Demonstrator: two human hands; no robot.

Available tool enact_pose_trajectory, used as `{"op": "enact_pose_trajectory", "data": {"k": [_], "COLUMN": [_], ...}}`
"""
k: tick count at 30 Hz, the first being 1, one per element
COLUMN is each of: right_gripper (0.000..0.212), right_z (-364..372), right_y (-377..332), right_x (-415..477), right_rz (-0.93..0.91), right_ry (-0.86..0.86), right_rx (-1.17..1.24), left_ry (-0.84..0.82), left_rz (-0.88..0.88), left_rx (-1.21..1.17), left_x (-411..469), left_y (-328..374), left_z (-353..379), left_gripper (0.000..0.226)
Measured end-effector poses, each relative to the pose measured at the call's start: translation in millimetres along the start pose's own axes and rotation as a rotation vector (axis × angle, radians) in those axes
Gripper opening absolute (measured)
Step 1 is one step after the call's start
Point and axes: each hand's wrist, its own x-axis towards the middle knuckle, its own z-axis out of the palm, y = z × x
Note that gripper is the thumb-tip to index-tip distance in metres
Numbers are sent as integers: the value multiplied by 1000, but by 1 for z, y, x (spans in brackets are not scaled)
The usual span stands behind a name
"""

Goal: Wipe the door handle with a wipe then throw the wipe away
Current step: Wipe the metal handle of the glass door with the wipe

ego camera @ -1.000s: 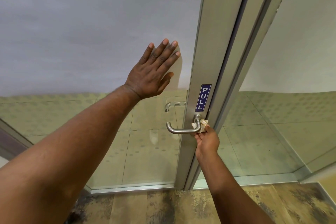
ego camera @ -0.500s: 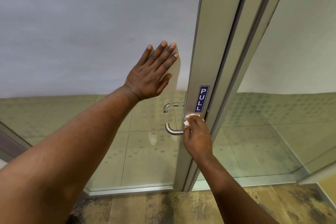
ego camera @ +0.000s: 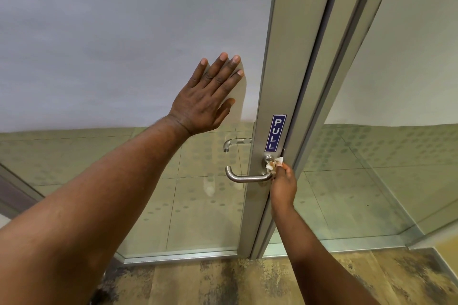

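— Head view: where is the door handle (ego camera: 249, 177) found relative to the hands?

— Its bar is seen lying level, running leftward from the pivot on the door stile (ego camera: 272, 82). The wipe (ego camera: 272, 165) is pinched by the right hand (ego camera: 283, 187) against that pivot end, so this hand is judged nearer.

— And the left hand (ego camera: 207, 100)?

— It is spread flat on the frosted glass (ego camera: 124, 39), above the handle, nothing held.

— The bar's free length is judged to lie leftward of the wipe.

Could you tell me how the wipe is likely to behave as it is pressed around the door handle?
The wipe looks crumpled and limp in the right hand, so it probably folds around the door handle rather than staying flat. It seems thin and light, and may tear or bunch if dragged hard.
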Motion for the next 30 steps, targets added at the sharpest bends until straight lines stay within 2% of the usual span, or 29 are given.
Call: {"op": "enact_pose_trajectory", "data": {"k": [6,10,12,16,20,30], "right_gripper": [21,26,27,41,41,35], "right_z": [7,6,6,10,13,10], "right_y": [2,3,0,-7,-20,-12], "right_x": [-2,-2,-6,-11,-18,-23], "right_rz": [379,560,610,663,707,649], "right_ry": [-83,-66,-86,-144,-140,-66], "right_rx": [648,872,911,996,1039,905], "left_ry": [7,8,13,17,12,-25], "left_rz": [7,7,11,14,12,12], "left_rx": [-13,-9,-11,-9,-8,18], "left_x": [0,0,0,1,0,0], "left_y": [0,0,0,0,0,0], "left_z": [-1,-1,-1,-1,-1,-2], "left_gripper": [63,63,63,63,63,63]}}
